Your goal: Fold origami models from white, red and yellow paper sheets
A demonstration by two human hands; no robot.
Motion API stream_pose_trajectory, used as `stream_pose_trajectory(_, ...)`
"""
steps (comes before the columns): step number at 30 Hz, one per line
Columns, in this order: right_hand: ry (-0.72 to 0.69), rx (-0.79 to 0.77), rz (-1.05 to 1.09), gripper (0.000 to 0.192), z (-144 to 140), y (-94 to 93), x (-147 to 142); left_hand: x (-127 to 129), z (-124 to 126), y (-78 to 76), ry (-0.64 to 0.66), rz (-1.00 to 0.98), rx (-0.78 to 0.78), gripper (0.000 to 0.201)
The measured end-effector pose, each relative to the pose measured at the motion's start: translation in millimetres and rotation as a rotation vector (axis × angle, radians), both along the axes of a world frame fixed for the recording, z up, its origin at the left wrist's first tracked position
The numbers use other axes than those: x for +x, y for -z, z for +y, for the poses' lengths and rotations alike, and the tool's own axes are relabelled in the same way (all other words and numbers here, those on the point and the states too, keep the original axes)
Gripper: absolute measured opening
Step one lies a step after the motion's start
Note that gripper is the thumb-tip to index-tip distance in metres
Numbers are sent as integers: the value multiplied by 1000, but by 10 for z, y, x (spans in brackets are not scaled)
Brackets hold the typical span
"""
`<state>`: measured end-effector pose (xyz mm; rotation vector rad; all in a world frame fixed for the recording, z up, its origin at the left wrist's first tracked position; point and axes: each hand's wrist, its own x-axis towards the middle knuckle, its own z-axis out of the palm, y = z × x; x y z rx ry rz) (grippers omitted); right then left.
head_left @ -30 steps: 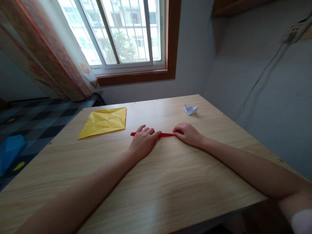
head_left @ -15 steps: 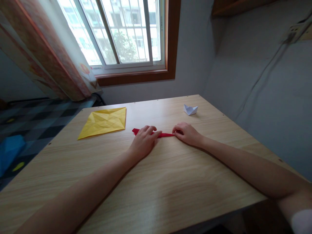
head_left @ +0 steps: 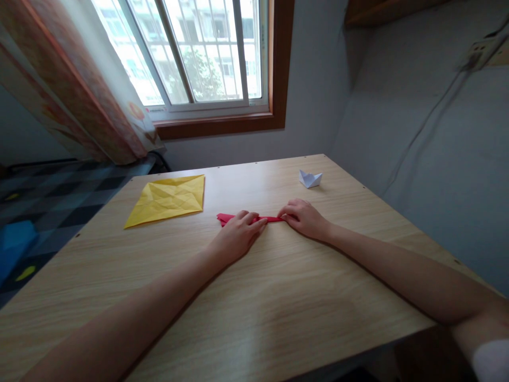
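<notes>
A narrow strip of folded red paper (head_left: 273,218) lies across the middle of the wooden table. My left hand (head_left: 240,232) rests over its left part, with fingers curled on the far side and the thumb along the near edge. Left of that hand, a wider red end of the paper pokes out. At the thin right end, my right hand (head_left: 304,218) pinches the tip between thumb and forefinger. The paper's middle is partly hidden under my left fingers.
A creased yellow paper sheet (head_left: 170,199) lies at the table's (head_left: 254,297) far left. Towards the back right stands a small white paper boat (head_left: 310,179). Beyond the table are a window, a curtain (head_left: 91,79) and a checked surface with a blue object (head_left: 16,244).
My left hand has slid slightly right along the red paper, its thumb closer to my right hand. More of the red paper's left end shows. My right hand has barely moved.
</notes>
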<state>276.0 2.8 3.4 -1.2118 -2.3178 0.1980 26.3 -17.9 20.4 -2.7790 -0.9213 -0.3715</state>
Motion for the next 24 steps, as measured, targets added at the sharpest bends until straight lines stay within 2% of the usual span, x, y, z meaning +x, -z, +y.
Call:
stream_pose_trajectory(10, 8, 19, -13, 17, -7, -14, -9, 27, -20, -60, 18, 101, -3, 35)
stream_pose_trajectory(19, 6, 8, 5, 18, -16, -24, -15, -3, 8, -25, -11, 19, -54, 38)
stream_pose_trajectory(24, 31, -34, 171, 23, 23, 4, 10, -25, 35, -18, -20, -4, -67, 40)
